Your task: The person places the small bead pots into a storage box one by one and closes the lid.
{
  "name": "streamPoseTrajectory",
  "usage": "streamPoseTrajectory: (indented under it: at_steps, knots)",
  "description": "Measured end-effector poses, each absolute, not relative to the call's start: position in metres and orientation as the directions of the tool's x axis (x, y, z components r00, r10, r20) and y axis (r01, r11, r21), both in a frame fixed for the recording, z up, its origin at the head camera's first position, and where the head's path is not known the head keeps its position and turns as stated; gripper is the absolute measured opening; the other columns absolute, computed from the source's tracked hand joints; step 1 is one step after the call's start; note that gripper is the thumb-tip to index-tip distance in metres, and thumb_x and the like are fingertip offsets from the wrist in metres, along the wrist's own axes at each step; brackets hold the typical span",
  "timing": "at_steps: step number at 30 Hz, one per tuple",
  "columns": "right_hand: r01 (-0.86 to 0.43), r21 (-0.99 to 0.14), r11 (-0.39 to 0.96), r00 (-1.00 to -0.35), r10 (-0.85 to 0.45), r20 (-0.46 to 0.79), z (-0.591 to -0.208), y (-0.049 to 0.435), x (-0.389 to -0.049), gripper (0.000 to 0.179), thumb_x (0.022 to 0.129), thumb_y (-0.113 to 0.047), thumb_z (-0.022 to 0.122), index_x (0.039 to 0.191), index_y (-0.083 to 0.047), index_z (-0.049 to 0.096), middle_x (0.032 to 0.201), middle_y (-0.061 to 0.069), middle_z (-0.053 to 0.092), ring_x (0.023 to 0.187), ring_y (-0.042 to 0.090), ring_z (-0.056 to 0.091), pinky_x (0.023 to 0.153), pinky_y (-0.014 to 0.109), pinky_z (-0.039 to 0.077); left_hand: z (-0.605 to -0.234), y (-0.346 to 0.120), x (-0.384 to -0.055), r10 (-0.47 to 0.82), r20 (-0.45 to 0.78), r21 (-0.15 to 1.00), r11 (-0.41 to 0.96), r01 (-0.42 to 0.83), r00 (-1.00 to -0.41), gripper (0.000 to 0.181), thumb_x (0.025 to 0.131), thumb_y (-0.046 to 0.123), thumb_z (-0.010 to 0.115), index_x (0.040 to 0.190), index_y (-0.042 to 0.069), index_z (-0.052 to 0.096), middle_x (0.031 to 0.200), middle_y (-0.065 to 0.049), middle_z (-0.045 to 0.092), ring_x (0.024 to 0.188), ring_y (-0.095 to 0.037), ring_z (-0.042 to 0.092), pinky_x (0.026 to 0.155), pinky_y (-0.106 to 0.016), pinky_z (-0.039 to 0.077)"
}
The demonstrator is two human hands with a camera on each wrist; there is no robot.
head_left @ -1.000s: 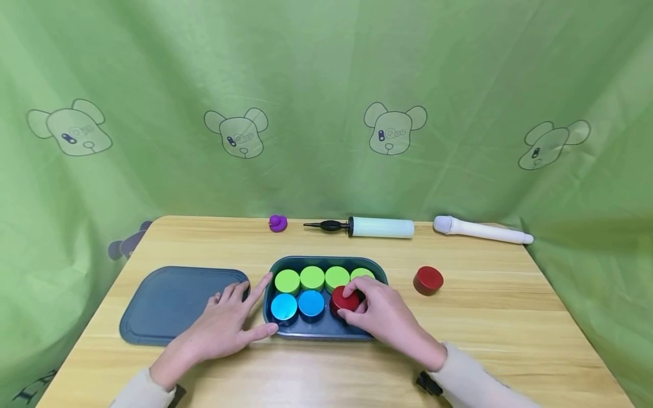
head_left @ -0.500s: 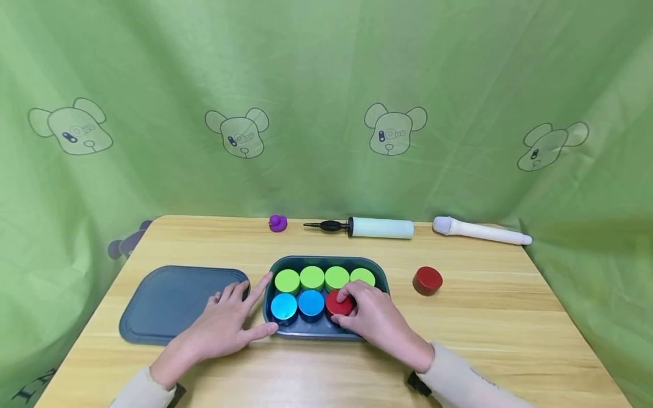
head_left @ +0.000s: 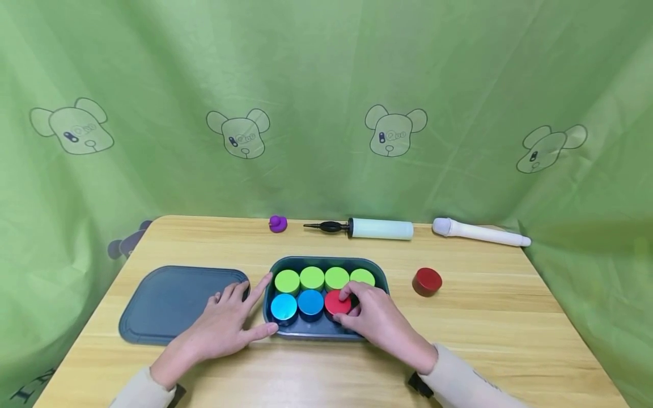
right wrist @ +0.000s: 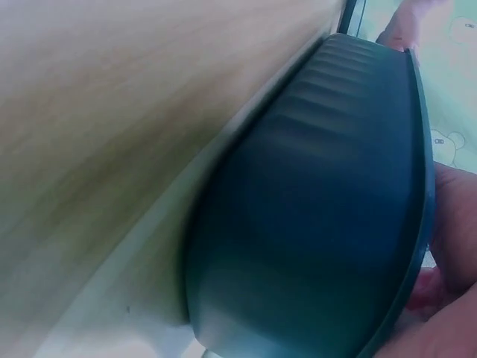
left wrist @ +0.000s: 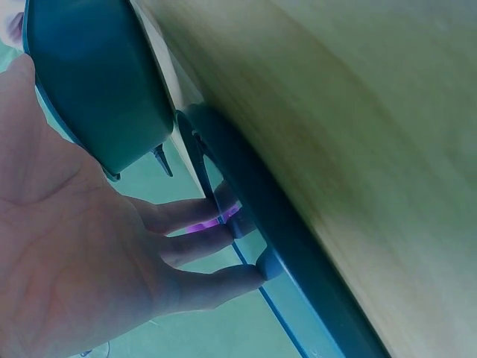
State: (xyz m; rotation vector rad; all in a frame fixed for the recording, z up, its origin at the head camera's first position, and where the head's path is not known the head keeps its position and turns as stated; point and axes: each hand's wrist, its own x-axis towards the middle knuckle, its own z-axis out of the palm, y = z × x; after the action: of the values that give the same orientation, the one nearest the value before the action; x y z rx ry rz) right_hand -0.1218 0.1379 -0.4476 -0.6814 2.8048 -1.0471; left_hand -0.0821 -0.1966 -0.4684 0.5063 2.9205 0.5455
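A dark blue-grey box [head_left: 326, 335] with rounded corners holds a back row of several green cylinders [head_left: 312, 277] and a front row of two blue cylinders [head_left: 310, 305] and a red cylinder [head_left: 337, 302]. My right hand [head_left: 376, 313] reaches over the box's right end and pinches that red cylinder between thumb and forefinger. Fingers spread, my left hand [head_left: 224, 324] has thumb and forefinger against the box's left end. Its other fingertips rest on the edge of a flat blue-grey lid [head_left: 168, 303]. In the right wrist view the box wall [right wrist: 313, 201] hides most of the fingers.
A second red cylinder [head_left: 427, 281] stands on the wooden table [head_left: 490, 328] right of the box. Along the back edge lie a purple rubber duck [head_left: 278, 223], a hand pump [head_left: 380, 228] and a white microphone-shaped stick [head_left: 482, 231]. A green curtain [head_left: 316, 68] hangs behind.
My right hand has shifted slightly left with the red cylinder, which now sits down beside the blue ones. The left hand has kept its place.
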Motion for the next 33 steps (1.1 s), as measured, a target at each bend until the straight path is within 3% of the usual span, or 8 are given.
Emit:
streamPoseTrajectory:
  at_steps: [9, 17, 26, 33]
  knots:
    - [-0.296, -0.722, 0.625, -0.924, -0.379, 0.051, -0.442, 0.147, -0.12, 0.029, 0.087, -0.01, 0.094, 0.104, -0.012, 0.071, 0.1, 0.002, 0.073, 0.073, 0.005, 0.071, 0.071, 0.025, 0.059, -0.468, -0.197, -0.081, 0.345, -0.063, 0.369, 0.88, 0.3, -0.936, 0.097, 0.101, 0.08, 0.053, 0.178, 0.034, 0.013, 0.163, -0.031, 0.043, 0.149, -0.055, 0.04, 0.11, -0.086, 0.031]
    - [-0.248, -0.808, 0.535, -0.931, -0.362, 0.046, -0.438, 0.165, -0.121, 0.025, 0.092, -0.011, 0.089, 0.11, -0.007, 0.072, 0.093, 0.002, 0.074, 0.077, 0.014, 0.073, 0.07, 0.027, 0.06, -0.468, -0.196, -0.081, 0.344, -0.062, 0.371, 0.879, 0.299, -0.937, 0.097, 0.102, 0.078, 0.054, 0.178, 0.034, 0.013, 0.163, -0.031, 0.042, 0.149, -0.055, 0.04, 0.11, -0.086, 0.03]
    - [-0.316, -0.782, 0.536, -0.944, -0.259, 0.204, -0.436, 0.186, -0.121, 0.024, 0.092, -0.012, 0.09, 0.11, -0.01, 0.074, 0.079, 0.0, 0.063, 0.068, 0.016, 0.06, 0.062, 0.025, 0.051, -0.467, -0.197, -0.081, 0.345, -0.056, 0.368, 0.879, 0.302, -0.937, 0.097, 0.102, 0.077, 0.055, 0.178, 0.034, 0.014, 0.163, -0.032, 0.043, 0.149, -0.055, 0.04, 0.11, -0.086, 0.031]
    - [-0.289, -0.795, 0.534, -0.957, -0.165, 0.237, -0.44, 0.209, -0.125, 0.027, 0.097, -0.016, 0.086, 0.119, -0.007, 0.073, 0.088, 0.008, 0.058, 0.074, 0.017, 0.057, 0.062, 0.023, 0.047, -0.468, -0.197, -0.081, 0.348, -0.063, 0.369, 0.879, 0.302, -0.935, 0.097, 0.101, 0.081, 0.051, 0.178, 0.034, 0.014, 0.163, -0.032, 0.042, 0.149, -0.055, 0.04, 0.11, -0.086, 0.03]
